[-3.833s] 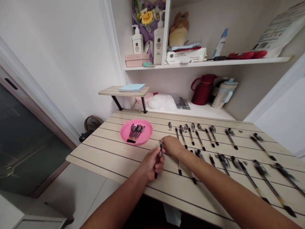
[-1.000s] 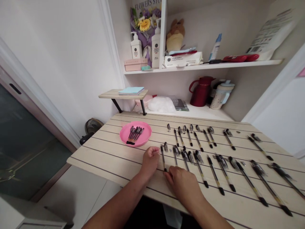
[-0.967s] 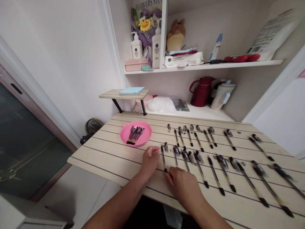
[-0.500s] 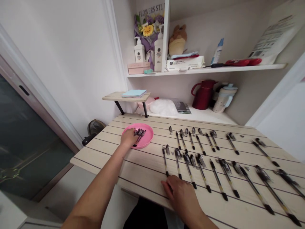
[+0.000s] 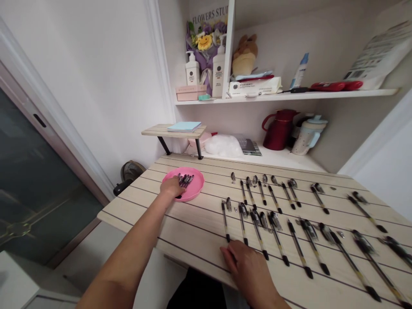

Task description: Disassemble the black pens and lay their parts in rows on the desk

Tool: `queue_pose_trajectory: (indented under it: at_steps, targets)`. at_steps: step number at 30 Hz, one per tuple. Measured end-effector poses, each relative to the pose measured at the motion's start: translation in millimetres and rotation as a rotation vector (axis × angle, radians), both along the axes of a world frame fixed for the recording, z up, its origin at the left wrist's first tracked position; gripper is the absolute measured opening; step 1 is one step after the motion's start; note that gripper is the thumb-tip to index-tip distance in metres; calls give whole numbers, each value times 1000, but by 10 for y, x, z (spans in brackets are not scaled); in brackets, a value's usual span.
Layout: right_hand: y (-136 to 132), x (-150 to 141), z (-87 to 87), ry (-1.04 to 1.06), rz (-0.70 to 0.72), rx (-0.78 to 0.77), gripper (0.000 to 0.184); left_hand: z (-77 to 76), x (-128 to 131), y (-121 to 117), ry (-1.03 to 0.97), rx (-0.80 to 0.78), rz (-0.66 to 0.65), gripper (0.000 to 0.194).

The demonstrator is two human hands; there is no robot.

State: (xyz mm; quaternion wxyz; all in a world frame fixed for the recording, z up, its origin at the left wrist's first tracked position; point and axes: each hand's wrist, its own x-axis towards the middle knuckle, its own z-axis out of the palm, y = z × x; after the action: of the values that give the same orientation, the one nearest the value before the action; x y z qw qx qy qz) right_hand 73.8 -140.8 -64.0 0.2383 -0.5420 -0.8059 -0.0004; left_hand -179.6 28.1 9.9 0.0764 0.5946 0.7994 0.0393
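Note:
My left hand [image 5: 172, 187] is closed over the left rim of a round pink plate [image 5: 197, 191], its fingers reaching inside. Several dark pen parts [image 5: 186, 180] lie side by side in the plate, right by my fingertips. My right hand [image 5: 247, 268] rests on the tabletop near its front edge, fingers curled under, and nothing shows in it. Just beyond it lies a slim pen [image 5: 225, 221] with a black end. More pens [image 5: 300, 249] are laid out in two rows to the right, with loose dark caps or clip pieces [image 5: 263, 219] beside them.
The slatted wooden table [image 5: 193, 231] carries a small raised shelf [image 5: 154, 130] with blue paper [image 5: 184, 126] at the back. Behind stand a red jug [image 5: 279, 131] and a pale tumbler [image 5: 309, 135]. A fan [image 5: 131, 171] is beyond the left edge.
The pink plate has slid slightly left on the table along with my left hand. My right hand stays in place; the view has shifted a little.

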Motion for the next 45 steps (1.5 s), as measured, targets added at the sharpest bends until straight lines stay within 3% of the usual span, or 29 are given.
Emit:
queue_pose_trajectory:
  at_steps: [9, 19, 26, 28, 29, 33, 35, 39, 41, 45]
  targets:
    - [-5, 4, 8, 9, -11, -32, 28, 7, -299, 70, 23, 8, 84, 43]
    - [-11, -6, 20, 25, -22, -53, 26, 47, -277, 36, 50, 61, 69, 40]
    - [-7, -23, 38, 59, -25, -41, 25, 157, -187, -34, 20, 241, 96, 32]
    - [-12, -30, 48, 84, -21, -35, 26, 196, -46, -119, -184, 329, 64, 31]
    - [-12, -29, 60, 106, -19, -38, 26, 202, 56, -178, -386, 340, 33, 31]
    - [65, 55, 185, 291, 9, -96, 31, 106, 607, -500, -1320, 93, -124, 28]
    - [174, 163, 294, 459, 7, -136, 33, 15, 891, -669, -1566, -74, -222, 30]
    - [496, 438, 521, 1012, -95, -345, 30, -106, 1313, -879, -1787, -342, -251, 32]
    - [652, 542, 609, 1257, -123, -448, 31, -114, 1442, -900, -1839, -401, -233, 30]
    - [871, 612, 711, 1430, -113, -508, 33, -92, 1587, -842, -1847, -402, -280, 27]
